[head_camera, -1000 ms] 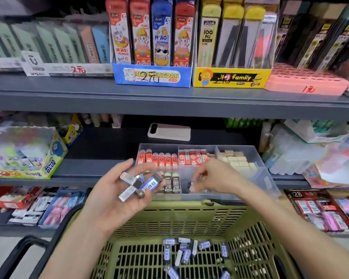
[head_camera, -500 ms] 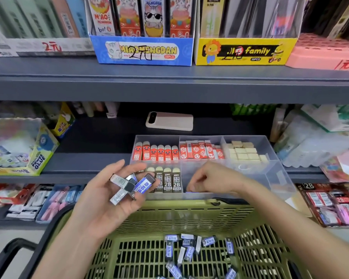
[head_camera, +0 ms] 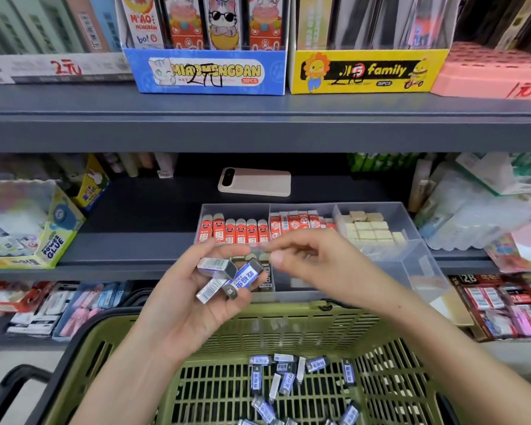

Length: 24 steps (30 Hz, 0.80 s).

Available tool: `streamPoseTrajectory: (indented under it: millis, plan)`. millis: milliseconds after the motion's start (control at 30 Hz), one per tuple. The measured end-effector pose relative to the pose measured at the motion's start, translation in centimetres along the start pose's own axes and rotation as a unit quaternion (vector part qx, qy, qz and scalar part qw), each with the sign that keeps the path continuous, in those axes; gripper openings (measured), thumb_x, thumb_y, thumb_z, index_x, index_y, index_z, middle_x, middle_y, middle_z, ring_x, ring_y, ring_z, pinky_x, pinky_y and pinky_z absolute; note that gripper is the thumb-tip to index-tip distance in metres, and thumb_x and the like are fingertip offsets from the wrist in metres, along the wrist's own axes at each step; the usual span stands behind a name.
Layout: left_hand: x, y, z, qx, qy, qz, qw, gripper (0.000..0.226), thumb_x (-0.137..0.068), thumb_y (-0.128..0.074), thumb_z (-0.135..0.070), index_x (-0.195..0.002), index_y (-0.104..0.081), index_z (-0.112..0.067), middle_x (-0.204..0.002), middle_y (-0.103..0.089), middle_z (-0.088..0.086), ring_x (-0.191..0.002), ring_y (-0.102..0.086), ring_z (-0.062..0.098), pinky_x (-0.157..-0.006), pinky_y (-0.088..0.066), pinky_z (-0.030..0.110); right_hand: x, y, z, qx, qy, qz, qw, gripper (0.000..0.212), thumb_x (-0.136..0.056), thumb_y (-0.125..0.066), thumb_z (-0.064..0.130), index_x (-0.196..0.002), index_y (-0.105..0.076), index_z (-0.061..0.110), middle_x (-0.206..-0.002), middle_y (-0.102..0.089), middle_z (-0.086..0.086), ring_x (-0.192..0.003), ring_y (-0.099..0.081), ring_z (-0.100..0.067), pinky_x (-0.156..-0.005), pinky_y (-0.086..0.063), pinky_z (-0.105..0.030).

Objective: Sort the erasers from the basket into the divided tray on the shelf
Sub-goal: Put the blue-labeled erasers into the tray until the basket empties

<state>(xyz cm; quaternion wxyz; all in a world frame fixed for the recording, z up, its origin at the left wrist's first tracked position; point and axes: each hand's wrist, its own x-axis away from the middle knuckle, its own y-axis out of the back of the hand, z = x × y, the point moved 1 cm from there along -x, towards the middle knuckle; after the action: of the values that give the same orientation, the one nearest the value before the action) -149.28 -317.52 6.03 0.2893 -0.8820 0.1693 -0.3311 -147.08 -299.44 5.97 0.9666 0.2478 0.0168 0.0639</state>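
My left hand (head_camera: pixel 190 305) is palm up above the green basket (head_camera: pixel 288 320) and holds three blue-and-white wrapped erasers (head_camera: pixel 227 277). My right hand (head_camera: pixel 316 265) hovers beside them, fingers apart and pointing left at the erasers, holding nothing that I can see. Behind the hands the clear divided tray (head_camera: pixel 411 259) sits on the shelf with red erasers (head_camera: pixel 233 231), more red-and-white ones (head_camera: pixel 298 222), cream blocks (head_camera: pixel 371 228) and dark 2B erasers (head_camera: pixel 265 271) in separate compartments. Several more blue erasers (head_camera: pixel 288 378) lie on the basket floor.
A phone (head_camera: pixel 255 182) lies on the shelf behind the tray. A glue box (head_camera: pixel 37 234) stands at the left, plastic-wrapped packs (head_camera: pixel 472 216) at the right. Display boxes (head_camera: pixel 209 72) fill the upper shelf. Packaged goods (head_camera: pixel 503 305) lie on the lower shelf.
My right hand has come up out of the tray's front compartment and moved left toward the erasers in my left hand. The view has tilted down and closer.
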Motion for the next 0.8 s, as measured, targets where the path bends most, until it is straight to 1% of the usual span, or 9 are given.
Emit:
streamPoseTrajectory:
  millis: [133,267,333,400,467,533,633,733,800]
  plan:
    - [0.1,-0.7,0.4,0.03,0.009,-0.003,1.0,0.034,-0.072,-0.063,-0.033,-0.073,-0.072,0.0,-0.096,-0.065,0.027,-0.074,-0.061,0.027,-0.044,-0.051,0.025,0.9,-1.2,1.4,-0.078,0.031,0.013,0.996,0.023,-0.079,-0.073,0.015,-0.094,-0.069,0.031,-0.073,-0.054,0.01,-0.065,-0.045,-0.004,-0.058,-0.039,-0.013]
    - [0.0,-1.2,0.4,0.052,0.016,-0.014,0.998,0.046,-0.09,-0.053,-0.04,-0.092,-0.07,0.003,-0.09,-0.068,0.021,-0.057,-0.063,0.02,-0.037,-0.047,0.02,1.1,-0.9,2.2,-0.211,0.025,-0.012,0.977,0.012,-0.076,-0.074,0.014,-0.085,-0.068,0.019,-0.084,-0.065,0.005,-0.075,-0.057,-0.005,-0.073,-0.049,-0.019]
    - [0.1,-1.0,0.4,0.038,0.014,-0.017,0.999,0.052,-0.089,-0.051,-0.043,-0.069,-0.069,0.002,-0.07,-0.064,0.016,-0.056,-0.064,0.021,-0.033,-0.042,0.017,0.7,0.2,2.1,-0.323,0.017,-0.037,0.946,0.011,-0.076,-0.071,0.017,-0.078,-0.061,0.013,-0.091,-0.069,-0.009,-0.086,-0.065,-0.017,-0.081,-0.053,-0.026]
    - [0.2,-0.7,0.3,0.022,0.011,-0.024,0.999,0.05,-0.079,-0.055,-0.044,-0.054,-0.065,-0.002,-0.062,-0.058,0.013,-0.055,-0.064,0.021,-0.031,-0.038,0.016,0.0,1.5,1.6,-0.373,-0.02,-0.066,0.925,0.025,-0.074,-0.072,0.02,-0.075,-0.05,0.009,-0.084,-0.068,-0.02,-0.082,-0.069,-0.03,-0.074,-0.058,-0.033]
    - [0.4,-0.2,0.3,0.017,0.01,-0.037,0.999,0.046,-0.073,-0.057,-0.043,-0.054,-0.064,-0.002,-0.063,-0.057,0.013,-0.055,-0.062,0.022,-0.029,-0.036,0.016,-0.7,2.3,0.5,-0.276,-0.078,-0.076,0.955,0.029,-0.075,-0.072,0.022,-0.078,-0.046,0.009,-0.076,-0.064,-0.024,-0.068,-0.068,-0.026,-0.06,-0.058,-0.032]
    - [0.6,0.4,0.4,0.017,0.01,-0.046,0.999,0.045,-0.072,-0.059,-0.043,-0.056,-0.065,-0.002,-0.064,-0.056,0.014,-0.055,-0.061,0.023,-0.029,-0.036,0.017,-1.1,2.2,-0.8,-0.077,-0.114,-0.043,0.99,0.027,-0.078,-0.073,0.02,-0.08,-0.049,0.008,-0.067,-0.064,-0.015,-0.055,-0.061,-0.015,-0.052,-0.055,-0.03]
    - [0.9,1.2,0.5,-0.003,0.013,-0.049,0.999,0.045,-0.07,-0.059,-0.044,-0.056,-0.067,-0.002,-0.065,-0.057,0.014,-0.057,-0.062,0.022,-0.03,-0.037,0.018,-1.5,1.1,-2.2,0.164,-0.131,0.013,0.978,0.025,-0.072,-0.08,0.027,-0.077,-0.058,0.016,-0.067,-0.061,0.004,-0.056,-0.056,-0.008,-0.063,-0.053,-0.035]
    - [1.1,1.5,0.5,-0.013,0.015,-0.049,0.999,0.046,-0.071,-0.058,-0.045,-0.055,-0.067,-0.003,-0.065,-0.058,0.014,-0.058,-0.062,0.02,-0.03,-0.038,0.018,-2.0,-0.1,-2.8,0.245,-0.128,0.036,0.96,0.011,-0.076,-0.076,0.023,-0.076,-0.066,0.019,-0.066,-0.056,0.014,-0.062,-0.054,-0.003,-0.068,-0.037,-0.026]
    - [1.1,1.6,0.4,-0.016,0.013,-0.046,0.999,0.046,-0.071,-0.058,-0.045,-0.055,-0.067,-0.003,-0.065,-0.059,0.014,-0.058,-0.062,0.019,-0.03,-0.038,0.017,-2.2,-0.4,-3.0,0.247,-0.132,0.058,0.958,0.004,-0.081,-0.07,0.011,-0.084,-0.073,0.013,-0.068,-0.057,0.015,-0.063,-0.053,-0.001,-0.07,-0.043,-0.023]
